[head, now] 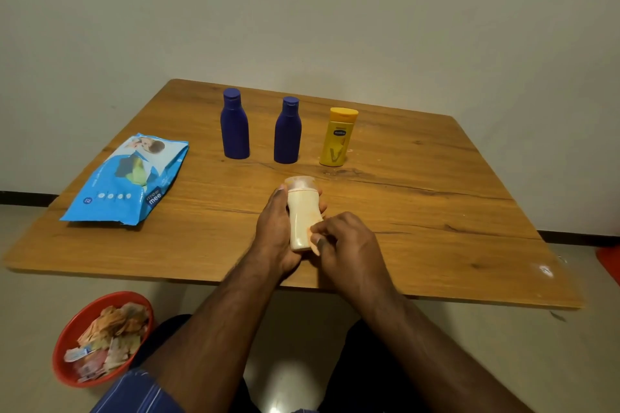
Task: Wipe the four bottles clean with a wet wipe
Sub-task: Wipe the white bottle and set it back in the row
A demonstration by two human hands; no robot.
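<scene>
My left hand (273, 228) grips a cream bottle (302, 214) with a translucent cap, tilted away from me above the table's near middle. My right hand (345, 245) pinches a small, mostly hidden piece of wipe (314, 249) against the bottle's lower side. Behind stand two dark blue bottles, one on the left (235, 126) and one in the middle (287, 131), and a yellow bottle (337, 139) to their right, all upright in a row.
A blue wet-wipe pack (131, 178) lies on the wooden table (436, 211) at the left. A red bin (72, 342) with crumpled used wipes sits on the floor at the lower left. A wall runs close behind the table.
</scene>
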